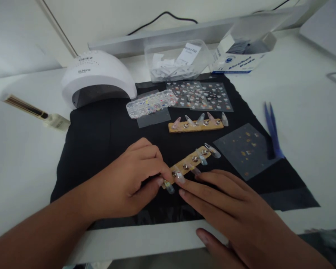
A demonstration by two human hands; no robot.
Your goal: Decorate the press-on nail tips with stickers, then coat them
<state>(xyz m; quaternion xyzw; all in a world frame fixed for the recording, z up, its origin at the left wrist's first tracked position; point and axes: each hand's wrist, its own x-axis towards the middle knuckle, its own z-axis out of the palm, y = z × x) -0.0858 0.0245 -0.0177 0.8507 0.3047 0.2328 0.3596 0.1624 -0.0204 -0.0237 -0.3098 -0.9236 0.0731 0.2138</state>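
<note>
My left hand (pixel 140 175) pinches the near left end of a tan nail stand (pixel 190 161), which lies tilted on the black cloth (pixel 100 142). Several clear nail tips sit on its metal studs, among them a bluish tip (pixel 169 187) beside my left fingertips. My right hand (pixel 226 198) has its fingers stretched out, the fingertips touching or close to a clear tip (pixel 180 177) on the stand. Behind it a second tan stand (pixel 196 126) carries pink, bluish and clear tips.
A white lamp (pixel 98 74) and a bottle with a brush cap (pixel 57 121) are at the left. Farther back are a rhinestone case (pixel 152 104), sticker sheets (pixel 198 96), a clear tub (pixel 176 65) and an Alcohol Pads box (pixel 240 61). Blue tweezers (pixel 273 130) lie right of another sticker sheet (pixel 246 151).
</note>
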